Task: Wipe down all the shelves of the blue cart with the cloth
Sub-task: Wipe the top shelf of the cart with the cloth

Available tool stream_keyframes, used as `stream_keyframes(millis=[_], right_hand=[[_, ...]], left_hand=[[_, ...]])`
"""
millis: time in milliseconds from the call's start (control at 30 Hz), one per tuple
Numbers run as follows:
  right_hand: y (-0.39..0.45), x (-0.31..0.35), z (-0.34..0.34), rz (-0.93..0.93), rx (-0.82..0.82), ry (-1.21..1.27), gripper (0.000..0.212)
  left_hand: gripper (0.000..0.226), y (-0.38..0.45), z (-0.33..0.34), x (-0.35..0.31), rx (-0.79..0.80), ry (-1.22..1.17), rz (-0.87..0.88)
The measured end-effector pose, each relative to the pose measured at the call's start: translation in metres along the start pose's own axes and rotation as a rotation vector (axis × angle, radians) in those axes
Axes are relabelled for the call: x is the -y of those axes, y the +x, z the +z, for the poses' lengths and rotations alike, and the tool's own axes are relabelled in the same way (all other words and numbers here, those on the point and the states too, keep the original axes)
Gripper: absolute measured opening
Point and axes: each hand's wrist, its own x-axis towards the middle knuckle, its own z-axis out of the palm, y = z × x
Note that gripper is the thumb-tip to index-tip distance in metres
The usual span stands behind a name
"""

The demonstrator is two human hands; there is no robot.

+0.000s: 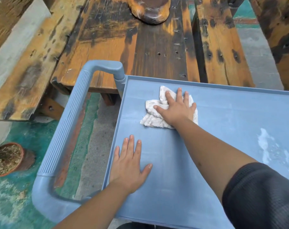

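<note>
I am seeing the cloth (pixel 158 111) lying crumpled mid-frame on the blue cart (pixel 223 113) top shelf: soft, light, best pressed flat. My right hand (pixel 176 109) is pressing it with spread fingers; my left hand (pixel 128 164) is resting flat, holding nothing.

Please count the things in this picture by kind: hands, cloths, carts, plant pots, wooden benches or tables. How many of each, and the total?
Hands: 2, the left hand flat on the shelf and the right hand pressing the cloth
White terry cloth: 1
Blue plastic cart: 1
Terracotta plant pot: 1
Weathered wooden table and bench pieces: count unclear, they run out of the frame
Total countable: 5
</note>
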Motion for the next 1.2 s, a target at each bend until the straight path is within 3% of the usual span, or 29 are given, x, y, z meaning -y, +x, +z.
stream_keyframes(millis=[200,367,600,733,867,1033,1200], right_hand=[[0.031,-0.002,-0.002,0.01,-0.051,0.019,0.075],[0.021,-0.007,0.0,-0.192,-0.039,-0.017,0.055],[-0.059,-0.012,0.02,-0.478,0.066,0.044,0.048],[-0.125,-0.028,0.035,-0.538,0.07,0.035,0.047],[-0.193,-0.041,0.052,-0.551,0.09,0.025,0.05],[-0.273,-0.058,0.076,-0.492,-0.028,0.04,0.043],[-0.277,-0.078,0.069,-0.424,-0.015,0.02,0.044]], left_hand=[[0.085,0.0,-0.003,0.0,0.015,0.005,0.0],[0.08,-0.001,-0.002,-0.001,0.018,0.021,0.005],[0.078,0.001,-0.007,0.001,0.025,-0.003,-0.006],[0.083,0.002,-0.008,0.003,-0.007,-0.177,-0.016],[0.079,0.003,-0.01,0.003,-0.021,-0.2,-0.024],[0.069,0.001,-0.007,-0.004,-0.041,-0.099,-0.028],[0.071,0.001,-0.007,-0.007,-0.059,-0.033,-0.033]])
